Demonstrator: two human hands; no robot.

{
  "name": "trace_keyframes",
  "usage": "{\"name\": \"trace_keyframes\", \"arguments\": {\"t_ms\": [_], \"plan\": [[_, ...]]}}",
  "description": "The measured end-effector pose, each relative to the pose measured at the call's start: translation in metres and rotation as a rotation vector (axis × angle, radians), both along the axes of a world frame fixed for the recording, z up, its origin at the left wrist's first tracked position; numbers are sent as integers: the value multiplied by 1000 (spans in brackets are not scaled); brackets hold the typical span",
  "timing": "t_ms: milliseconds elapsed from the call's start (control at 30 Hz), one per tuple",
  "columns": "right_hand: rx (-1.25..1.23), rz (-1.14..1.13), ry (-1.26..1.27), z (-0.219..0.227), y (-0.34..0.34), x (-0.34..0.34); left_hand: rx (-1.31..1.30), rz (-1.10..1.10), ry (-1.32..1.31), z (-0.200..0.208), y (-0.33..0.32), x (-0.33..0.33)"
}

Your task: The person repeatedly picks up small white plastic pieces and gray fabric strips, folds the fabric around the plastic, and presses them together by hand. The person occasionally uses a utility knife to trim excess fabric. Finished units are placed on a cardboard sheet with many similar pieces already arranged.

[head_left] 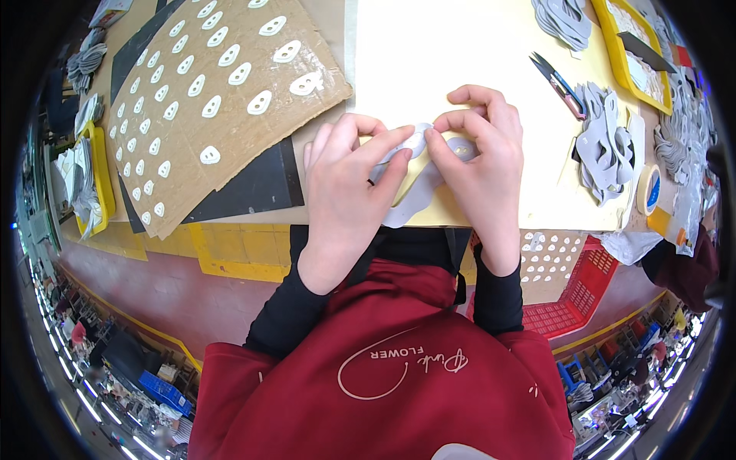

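1. Your left hand [349,172] pinches narrowly, thumb and forefinger tips close together on a small whitish oval [415,140], with the other fingers loosely curled
2. Your right hand [479,157] meets it from the other side, thumb and forefinger at the oval's right edge, the remaining fingers bent and lifted above
3. You have the curved grey piece [414,203] between and below both hands, its lower bend near the front edge of the pale yellow work surface [429,61]; your fingers hide part of it, so you cannot tell whether the oval is attached to it
4. To your left lies a brown cardboard sheet [188,184], tilted at an angle and dotted with rows of white two-holed pieces [259,103], partly covering a black board [253,195]
5. Farther left you have a yellow bin [101,172] filled with pale and grey material
6. To your right, dark-bladed snips [558,86] lie between a grey stack [563,23] and a loose grey heap [606,149]
7. Beyond them sits a yellow tray [622,67], with a tape roll [642,188] nearer you
8. Below the table's right side, a red crate [594,280] stands beside another cardboard sheet bearing white pieces [548,257]
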State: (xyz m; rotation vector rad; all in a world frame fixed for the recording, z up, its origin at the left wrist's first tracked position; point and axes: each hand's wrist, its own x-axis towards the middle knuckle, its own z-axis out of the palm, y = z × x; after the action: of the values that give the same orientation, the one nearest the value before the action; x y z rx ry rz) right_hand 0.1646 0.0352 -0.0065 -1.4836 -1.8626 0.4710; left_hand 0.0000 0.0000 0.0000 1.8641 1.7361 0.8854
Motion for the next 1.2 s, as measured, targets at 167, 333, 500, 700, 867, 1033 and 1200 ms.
{"name": "trace_keyframes", "arguments": {"t_ms": [167, 333, 500, 700, 867, 1033, 1200], "plan": [[-4, 4, 7, 2, -1, 0, 10, -31, 64, 0, -3, -1], [-29, 15, 21, 3, 0, 1, 80, -58, 104, -2, -1, -2], [-70, 91, 15, 10, 5, 8, 61, -46, 71, -2, 2, -2], [-120, 211, -92, 17, 18, 15, 40, 14, 53, -1, 4, 2], [-57, 249, -158, 20, 20, 9, 42, 50, 72, -3, 4, 7], [-54, 221, -140, 20, 11, 6, 35, 21, 100, 3, 5, 6], [-264, 105, 367, 18, 4, 26, -37, 53, 53, 11, -5, 0]]}}
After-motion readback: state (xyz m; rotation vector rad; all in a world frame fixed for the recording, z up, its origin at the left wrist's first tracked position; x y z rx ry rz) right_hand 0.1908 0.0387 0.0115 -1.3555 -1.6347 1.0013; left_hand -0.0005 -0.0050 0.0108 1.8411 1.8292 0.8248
